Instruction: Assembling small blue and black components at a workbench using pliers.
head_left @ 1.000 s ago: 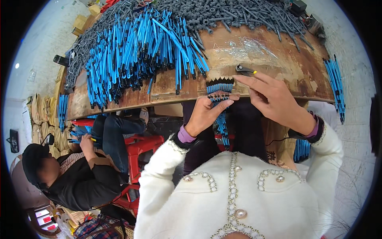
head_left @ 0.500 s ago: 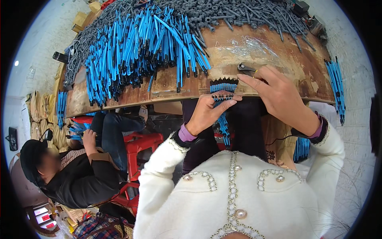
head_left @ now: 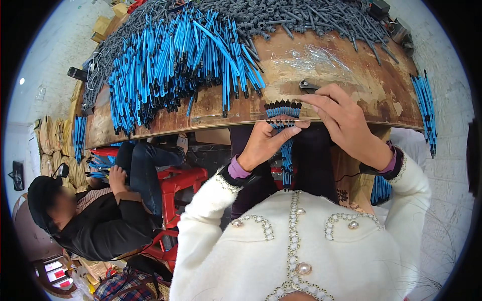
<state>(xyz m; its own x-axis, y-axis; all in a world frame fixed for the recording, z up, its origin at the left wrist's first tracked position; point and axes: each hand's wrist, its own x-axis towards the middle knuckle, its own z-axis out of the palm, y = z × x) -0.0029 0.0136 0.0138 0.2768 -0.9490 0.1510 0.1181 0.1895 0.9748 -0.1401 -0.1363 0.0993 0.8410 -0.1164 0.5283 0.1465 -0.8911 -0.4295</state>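
My left hand [head_left: 264, 144] grips a bundle of blue pens with black tips [head_left: 285, 131] at the near edge of a worn wooden table [head_left: 351, 85]. The bundle's lower ends hang down toward my lap. My right hand [head_left: 346, 123] rests its fingers on the top of the same bundle, just beside a small dark metal piece [head_left: 307, 85] on the table. A big heap of blue pens [head_left: 170, 65] lies on the table's left half, and a pile of grey-black pen parts [head_left: 301, 17] covers the far side.
A person in a dark jacket and cap [head_left: 85, 215] sits low at the left by a red stool [head_left: 178, 183], a hand on blue pens. More blue pens [head_left: 424, 108] hang at the table's right edge. Crumpled clear plastic [head_left: 311, 57] lies mid-table.
My hands stay at the table edge; the right fingers have shifted slightly onto the bundle's top. The person at the left has moved a hand among the pens.
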